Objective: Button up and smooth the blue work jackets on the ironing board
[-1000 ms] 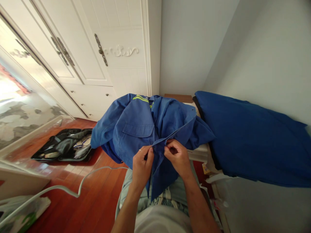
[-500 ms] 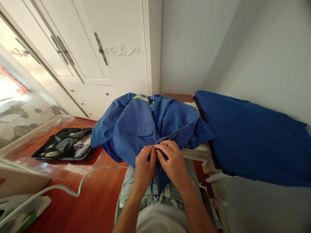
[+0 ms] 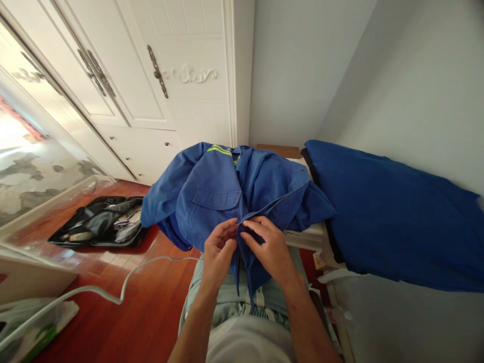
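Observation:
A blue work jacket (image 3: 215, 191) with a chest pocket and a yellow-green stripe near the collar lies heaped over the end of a white board in front of me. My left hand (image 3: 219, 249) pinches the left front edge of the jacket, just below the pocket. My right hand (image 3: 266, 244) pinches the right front edge beside it. Both hands meet at the jacket's opening, fingers closed on the cloth. The hem hangs down over my lap.
A second blue cloth (image 3: 393, 217) covers the surface at right, against the wall. A white wardrobe (image 3: 162, 75) stands behind. On the wooden floor at left lie an open black case (image 3: 100, 222), a white cable (image 3: 124, 285) and a plastic bag (image 3: 34, 327).
My hands came together at the jacket's front opening, bringing the two edges closer. The view shifted slightly.

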`<state>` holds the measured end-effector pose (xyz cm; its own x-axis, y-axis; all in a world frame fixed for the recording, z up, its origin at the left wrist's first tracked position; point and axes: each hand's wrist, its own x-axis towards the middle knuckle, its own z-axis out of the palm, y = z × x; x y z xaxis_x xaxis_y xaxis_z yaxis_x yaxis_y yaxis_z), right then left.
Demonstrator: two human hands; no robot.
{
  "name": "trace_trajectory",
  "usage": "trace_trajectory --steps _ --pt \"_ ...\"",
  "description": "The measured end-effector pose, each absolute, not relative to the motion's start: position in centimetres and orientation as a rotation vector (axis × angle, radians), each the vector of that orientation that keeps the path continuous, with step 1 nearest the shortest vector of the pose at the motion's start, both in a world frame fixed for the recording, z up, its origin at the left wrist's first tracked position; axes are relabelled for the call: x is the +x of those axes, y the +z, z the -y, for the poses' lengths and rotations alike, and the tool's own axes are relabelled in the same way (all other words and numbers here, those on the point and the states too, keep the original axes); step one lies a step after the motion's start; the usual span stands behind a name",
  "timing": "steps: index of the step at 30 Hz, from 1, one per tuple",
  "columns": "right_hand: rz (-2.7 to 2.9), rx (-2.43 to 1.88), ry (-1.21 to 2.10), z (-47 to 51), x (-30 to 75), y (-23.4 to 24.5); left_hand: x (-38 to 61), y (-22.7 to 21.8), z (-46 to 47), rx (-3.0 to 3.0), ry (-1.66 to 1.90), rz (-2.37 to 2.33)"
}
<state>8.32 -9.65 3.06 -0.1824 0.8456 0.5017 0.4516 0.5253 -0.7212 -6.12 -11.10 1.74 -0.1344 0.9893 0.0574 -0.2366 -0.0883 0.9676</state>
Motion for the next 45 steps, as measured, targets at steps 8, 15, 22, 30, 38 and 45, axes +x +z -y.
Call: trace_trajectory --steps 8,15,22,30,38,45 --pt "1.786 -1.072 0.505 9.4 8.3 2.6 -5.6 2.0 11.6 1.021 1.472 -1.071" --pt "1.700 -1.127 0.468 9.6 7.3 2.2 -5.6 2.1 11.4 0.924 1.577 -1.069" --pt "1.765 -1.147 0.436 9.5 7.5 2.2 -5.6 1.7 11.3 0.867 1.572 -1.067" --pt "1.771 -1.159 0.378 9.4 7.4 2.2 -5.4 1.3 11.3 0.826 1.574 -1.058" --pt "1.754 -1.165 0.367 9.6 7.6 2.0 -5.0 1.5 11.4 0.927 1.584 -1.108" --pt "1.766 -1.166 0.325 9.7 7.4 1.9 -5.1 1.2 11.1 1.112 1.563 -1.254"
